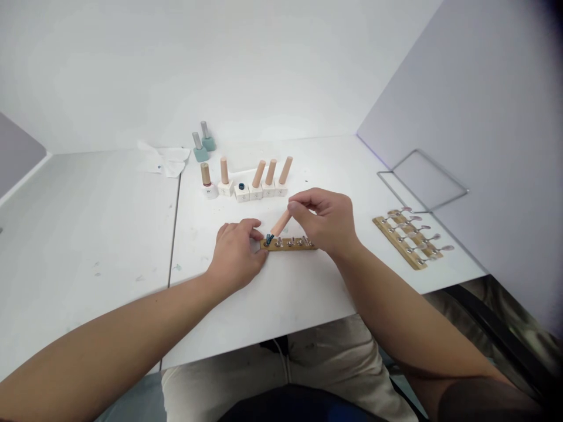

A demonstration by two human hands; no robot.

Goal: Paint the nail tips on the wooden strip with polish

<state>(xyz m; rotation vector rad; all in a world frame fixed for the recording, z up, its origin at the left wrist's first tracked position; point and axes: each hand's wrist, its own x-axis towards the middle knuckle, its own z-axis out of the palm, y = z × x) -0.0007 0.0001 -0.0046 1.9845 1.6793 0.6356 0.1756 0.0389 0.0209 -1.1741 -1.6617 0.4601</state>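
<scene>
My right hand (325, 220) pinches the peach handle of a nail polish brush (281, 223), tilted down to the left. Its dark blue tip meets the leftmost nail tip (268, 238) on a narrow wooden nail stand (291, 247); that nail tip looks dark blue, while the others along the stand look clear. With thumb and fingers closed on the stand's left end, my left hand (240, 252) grips it against the table. Beyond my hands, an uncapped white polish bottle (241, 193) shows dark blue at its mouth.
Several white bottles with peach caps (259, 174) stand in a row behind, beside a gold-capped bottle (208, 181). Two teal bottles (200, 153) and crumpled tissue (165, 160) lie farther back. At right are wooden stands with clear nail tips (409, 239) and a metal wire frame (428, 210).
</scene>
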